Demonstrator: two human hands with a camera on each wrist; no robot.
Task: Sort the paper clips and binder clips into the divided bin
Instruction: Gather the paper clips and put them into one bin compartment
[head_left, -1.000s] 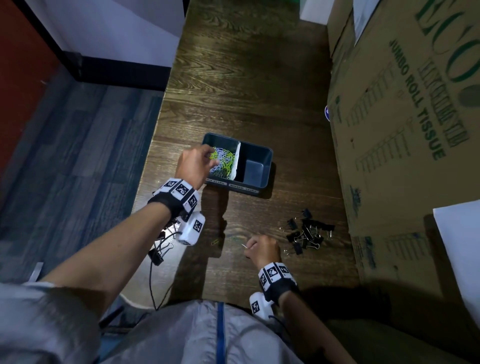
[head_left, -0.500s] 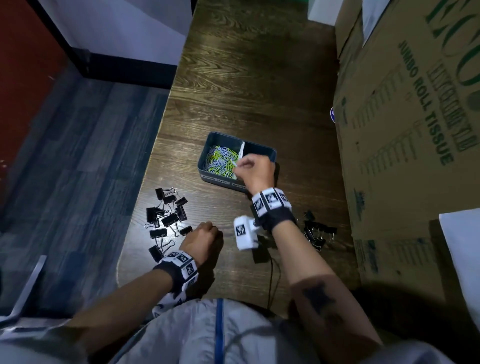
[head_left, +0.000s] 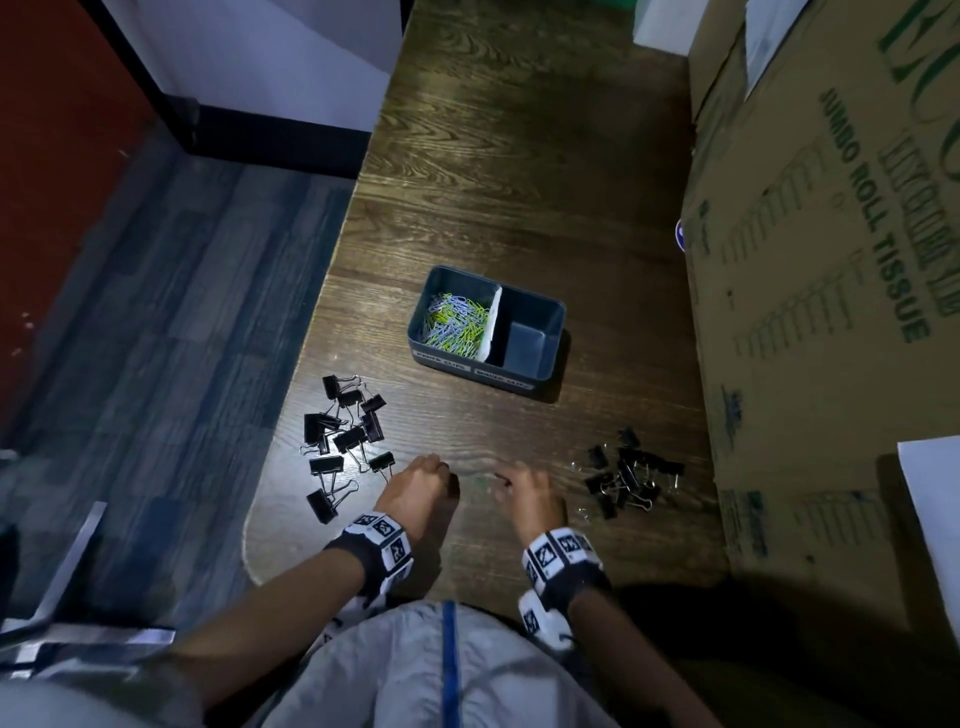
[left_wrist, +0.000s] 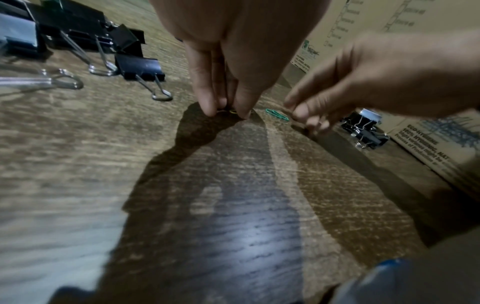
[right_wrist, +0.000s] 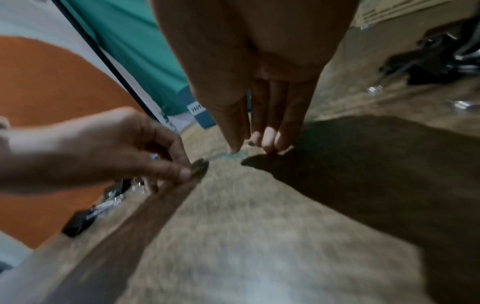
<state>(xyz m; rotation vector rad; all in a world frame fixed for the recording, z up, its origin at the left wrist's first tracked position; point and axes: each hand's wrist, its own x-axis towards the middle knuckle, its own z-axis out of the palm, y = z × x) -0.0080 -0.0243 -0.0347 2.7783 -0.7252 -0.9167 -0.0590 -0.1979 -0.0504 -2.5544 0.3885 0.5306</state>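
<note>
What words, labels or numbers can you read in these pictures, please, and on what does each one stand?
"JUMBO ROLL TISSUE": green print on the cardboard box.
"100% HYGIENIC": small print low on the same box in the left wrist view; the lines beneath are blurred.
Large green brand lettering at the box's top corner: cut off, unreadable.
Two white labels on the front of the divided bin: too small to read for certain.
Black-and-white wristband markers: patterns, not text.

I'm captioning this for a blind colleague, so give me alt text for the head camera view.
Both hands, left hand and right hand, reach down to the wooden table near its front edge. Beyond them sits a divided bin with colored paper clips in its left compartment; black binder clips lie in piles on either side.
</note>
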